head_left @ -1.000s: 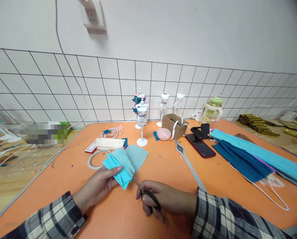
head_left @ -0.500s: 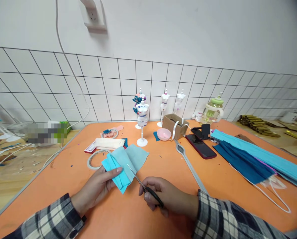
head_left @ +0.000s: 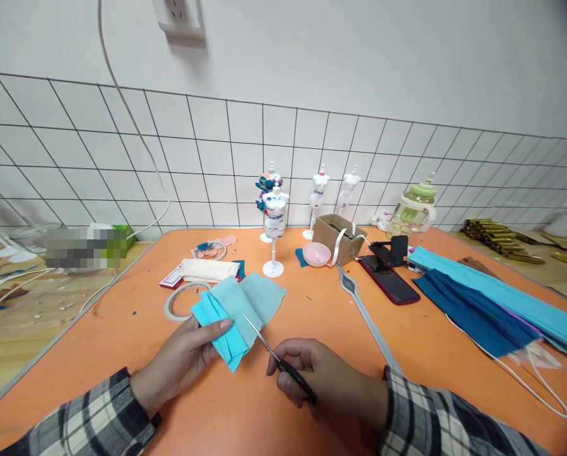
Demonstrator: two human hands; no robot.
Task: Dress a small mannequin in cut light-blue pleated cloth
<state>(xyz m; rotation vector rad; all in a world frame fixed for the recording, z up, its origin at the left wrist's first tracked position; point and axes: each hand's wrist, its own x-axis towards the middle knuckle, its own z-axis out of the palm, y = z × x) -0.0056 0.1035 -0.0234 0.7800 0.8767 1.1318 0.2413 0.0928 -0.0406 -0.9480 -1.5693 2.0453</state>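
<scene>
My left hand [head_left: 183,360] pinches the near edge of a folded piece of light blue fabric [head_left: 238,310] that lies on the orange table [head_left: 312,329]. Its thumb presses on top of the folds. My right hand [head_left: 318,377] is closed around the black handles of a pair of scissors [head_left: 278,361]. The thin blades point up and left, and their tips rest over the fabric's right part. Both wrists wear plaid sleeves.
A tape ring [head_left: 181,301], a cream fabric roll [head_left: 207,270], small white dress forms [head_left: 274,218], a pink dish [head_left: 316,254], a cardboard box [head_left: 337,237], a red phone [head_left: 390,278], a ruler [head_left: 366,313] and blue fabrics [head_left: 477,310] lie behind. Wire grid panel stands at the wall.
The scissors have pulled back slightly from the fabric's lower edge and now lie over it. The view has shifted a little; my left hand keeps its hold.
</scene>
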